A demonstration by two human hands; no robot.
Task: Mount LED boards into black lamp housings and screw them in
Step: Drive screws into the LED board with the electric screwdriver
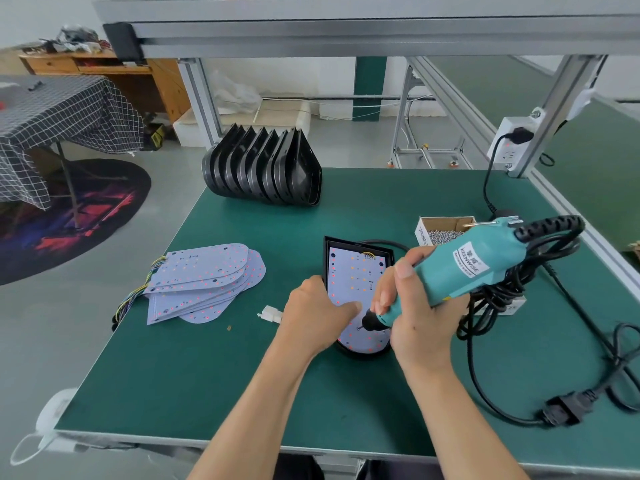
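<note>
1. Right hand (412,306) wrapped around the teal electric screwdriver (460,268), bit tip down on the LED board (353,289) near its rounded lower end, just right of frame centre. Tool held at a slant: likely to cam out of the screw head, skid across the white face and scar an LED or a trace.
2. Left hand (317,313) resting on the left edge of the black lamp housing (360,355), fingers fairly straight, thumb pressed onto the board close beside the bit. A slipped bit could jab that thumb.
3. Board seated inside the housing, at centre-right on the green table (173,375). Hold is one-sided only; driver torque may spin the housing or shift the board off its hole, cross-threading the screw.
4. Wires at the board's top edge lying close to the housing wall; could get pinched if the board creeps upward.
5. Bundled black cord (495,296) hanging from the tool at right of frame; drag from it may tip the driver further, or sweep the open box of screws (445,232) behind.
6. Stack of spare boards (204,282) at left and row of empty housings (263,168) at upper centre well apart, out of harm's way.
</note>
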